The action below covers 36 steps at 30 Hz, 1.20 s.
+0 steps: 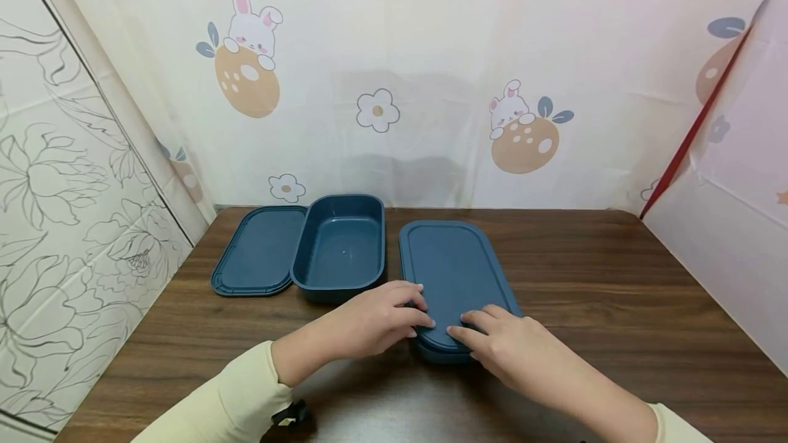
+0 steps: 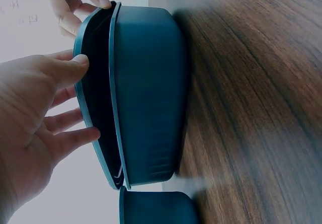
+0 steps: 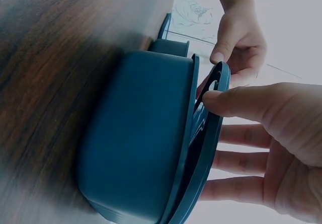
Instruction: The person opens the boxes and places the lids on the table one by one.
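Note:
A blue lidded box (image 1: 446, 355) sits right of the table's middle. Its blue lid (image 1: 452, 272) is raised at the near end and tilted, leaving a dark gap above the rim in both wrist views. My left hand (image 1: 378, 316) pinches the lid's near left corner, with the thumb (image 2: 75, 69) at its underside edge. At the near right corner my right hand (image 1: 507, 347) pinches the same lid, its thumb (image 3: 234, 102) on the edge and its fingers over the top. What lies inside this box cannot be made out.
Left of the lidded box stands an open blue box (image 1: 345, 248) with nothing seen in it. Another blue lid (image 1: 261, 251) lies beside it at the far left. A printed curtain (image 1: 431, 149) hangs along the table's back edge. A small black object (image 1: 292, 414) shows by the left sleeve.

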Motion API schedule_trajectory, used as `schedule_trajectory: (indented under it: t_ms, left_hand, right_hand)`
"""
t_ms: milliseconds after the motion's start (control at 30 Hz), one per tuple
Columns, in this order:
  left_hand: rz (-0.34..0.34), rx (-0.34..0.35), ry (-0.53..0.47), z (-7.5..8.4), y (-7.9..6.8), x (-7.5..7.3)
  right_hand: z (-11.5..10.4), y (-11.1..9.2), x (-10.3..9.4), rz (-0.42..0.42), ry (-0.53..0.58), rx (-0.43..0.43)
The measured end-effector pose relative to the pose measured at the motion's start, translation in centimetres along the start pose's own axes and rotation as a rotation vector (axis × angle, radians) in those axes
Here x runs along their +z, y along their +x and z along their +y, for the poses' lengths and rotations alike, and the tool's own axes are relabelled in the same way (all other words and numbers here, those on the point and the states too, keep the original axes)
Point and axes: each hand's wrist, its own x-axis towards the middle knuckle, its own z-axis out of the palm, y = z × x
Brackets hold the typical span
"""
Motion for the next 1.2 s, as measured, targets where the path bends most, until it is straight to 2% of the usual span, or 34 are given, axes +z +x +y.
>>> schedule_trajectory:
  t_ms: [133,233,533,933,1033,1200]
  left_hand:
    - [0.09,0.007,-0.023,-0.2,-0.3,0.0]
    - [0.125,-0.01,-0.024,-0.2,-0.5,-0.2]
    - [0.179,-0.133,-0.087,-0.1,-1.5,-0.7]
    - [0.256,-0.228,-0.169,0.0,-2.8,-0.4]
    - [0.265,-0.242,-0.21,0.0,-3.0,-0.2]
    - [0.261,-0.323,-0.31,0.2,-3.4,0.1]
  right_hand:
    - [0.2,-0.1,-0.2,0.019,0.013,-0.001]
    - [0.3,-0.2,-0.3,0.047,0.029,-0.004]
    - [0.9,-0.4,-0.9,0.078,0.088,0.018]
    - [1.6,-0.5,-1.8,0.122,0.125,0.006]
    - [2.0,-0.7,-2.0,0.126,0.15,0.0]
    - [2.6,-1.0,-2.3,0.147,0.18,-0.018]
